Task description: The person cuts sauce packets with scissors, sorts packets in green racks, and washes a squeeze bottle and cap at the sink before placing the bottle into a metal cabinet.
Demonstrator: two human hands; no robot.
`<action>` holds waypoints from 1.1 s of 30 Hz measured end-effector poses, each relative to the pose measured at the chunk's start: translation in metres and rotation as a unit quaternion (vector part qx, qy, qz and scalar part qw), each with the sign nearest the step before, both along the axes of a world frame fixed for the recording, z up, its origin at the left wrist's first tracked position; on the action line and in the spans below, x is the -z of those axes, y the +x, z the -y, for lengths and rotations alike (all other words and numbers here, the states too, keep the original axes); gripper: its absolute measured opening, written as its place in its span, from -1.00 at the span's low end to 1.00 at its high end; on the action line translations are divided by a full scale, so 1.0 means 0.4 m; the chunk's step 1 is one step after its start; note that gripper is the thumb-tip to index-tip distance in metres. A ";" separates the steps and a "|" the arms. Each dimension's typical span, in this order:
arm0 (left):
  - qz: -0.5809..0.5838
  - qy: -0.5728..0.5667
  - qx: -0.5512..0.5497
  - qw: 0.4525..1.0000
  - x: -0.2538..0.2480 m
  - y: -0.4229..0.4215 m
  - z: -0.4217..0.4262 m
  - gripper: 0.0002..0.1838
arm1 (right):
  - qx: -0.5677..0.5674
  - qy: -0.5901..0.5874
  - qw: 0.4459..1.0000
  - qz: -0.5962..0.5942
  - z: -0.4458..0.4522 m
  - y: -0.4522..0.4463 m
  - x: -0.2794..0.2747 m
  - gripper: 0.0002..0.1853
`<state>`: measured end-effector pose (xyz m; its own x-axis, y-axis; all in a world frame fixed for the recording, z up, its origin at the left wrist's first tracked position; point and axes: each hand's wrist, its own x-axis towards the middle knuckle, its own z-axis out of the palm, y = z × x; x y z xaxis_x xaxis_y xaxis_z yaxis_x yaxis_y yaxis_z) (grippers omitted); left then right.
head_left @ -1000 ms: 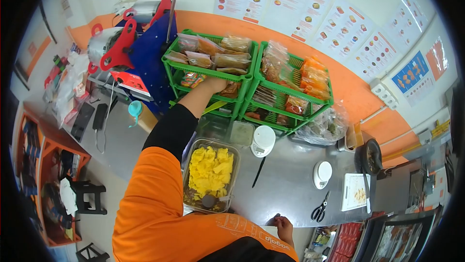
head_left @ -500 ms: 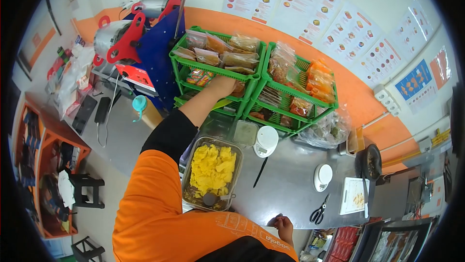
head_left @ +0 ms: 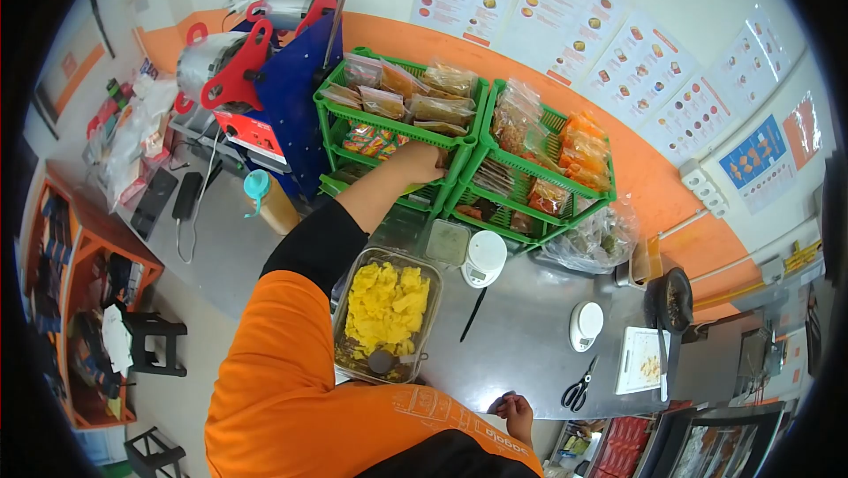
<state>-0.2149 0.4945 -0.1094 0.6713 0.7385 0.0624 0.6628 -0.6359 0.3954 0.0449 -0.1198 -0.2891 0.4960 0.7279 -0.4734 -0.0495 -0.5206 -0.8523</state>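
My left hand point(head_left: 415, 165) reaches into the lower tier of the left green basket stack point(head_left: 456, 169), and its fingertips are hidden among the packets there. Beside it lie small colourful sachets point(head_left: 367, 138). On the tier above stand clear bags of powders and seasonings point(head_left: 439, 110). Under my forearm, a clear tub point(head_left: 432, 323) holds yellow chunky food point(head_left: 385, 306), with a round-ended scoop point(head_left: 382, 360) resting in it. Down by the table's front edge is my right hand point(head_left: 517, 416), fingers curled; what they hold, if anything, I cannot make out.
Two white kitchen scales point(head_left: 485, 257), black scissors point(head_left: 579, 390) and a white cutting board point(head_left: 638, 363) with a knife are on the steel table point(head_left: 521, 345). A capped bottle point(head_left: 272, 204) and a blue-panelled machine point(head_left: 296, 98) stand left. Another green basket stack point(head_left: 548, 186) adjoins on the right.
My left hand has shifted slightly to the right within the lower basket. The right hand stays curled at the table edge. The view has moved a little.
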 end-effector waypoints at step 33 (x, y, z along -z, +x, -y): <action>0.101 -0.010 0.017 0.995 -0.035 -0.099 0.123 -0.71 | 0.054 0.003 0.998 -0.036 -0.025 0.006 -0.020 -0.83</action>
<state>-0.2546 0.4455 -0.0954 0.6714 0.7179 0.1840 0.5465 -0.6472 0.5314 0.0471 -0.1098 -0.2810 0.5368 0.6751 -0.5061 -0.1664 -0.5034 -0.8479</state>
